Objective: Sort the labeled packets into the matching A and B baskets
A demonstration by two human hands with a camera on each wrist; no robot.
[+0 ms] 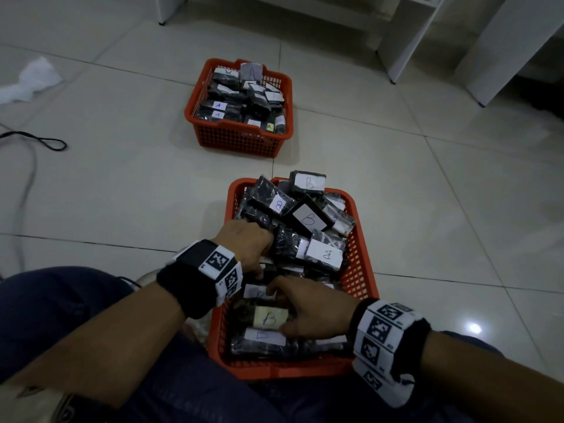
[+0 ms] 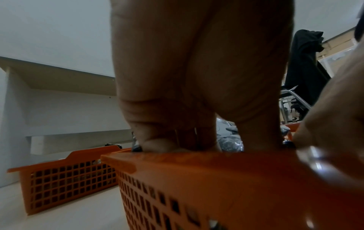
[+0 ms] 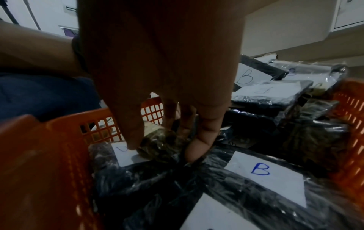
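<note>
Two orange mesh baskets stand on the tiled floor. The far basket (image 1: 238, 129) (image 2: 59, 165) holds dark wrapped packets labelled A (image 1: 218, 105). The near basket (image 1: 363, 245) (image 2: 197, 163) (image 3: 39, 140), between my knees, is piled with packets labelled B (image 1: 308, 219) (image 3: 260, 171). My right hand (image 1: 279, 309) (image 3: 163, 147) pinches a packet with a yellowish B label (image 1: 270, 319) (image 3: 157, 140) between thumb and fingers. My left hand (image 1: 258, 268) (image 2: 206, 144) reaches down into the pile at the basket's left side, fingers and thumb curled around a dark packet (image 2: 230, 143); the fingertips are hidden.
White furniture legs and panels (image 1: 396, 41) stand beyond the far basket. A crumpled white paper (image 1: 33, 80) and a black cable (image 1: 45, 143) lie on the floor at the left. My legs in dark trousers (image 1: 76, 315) flank the near basket.
</note>
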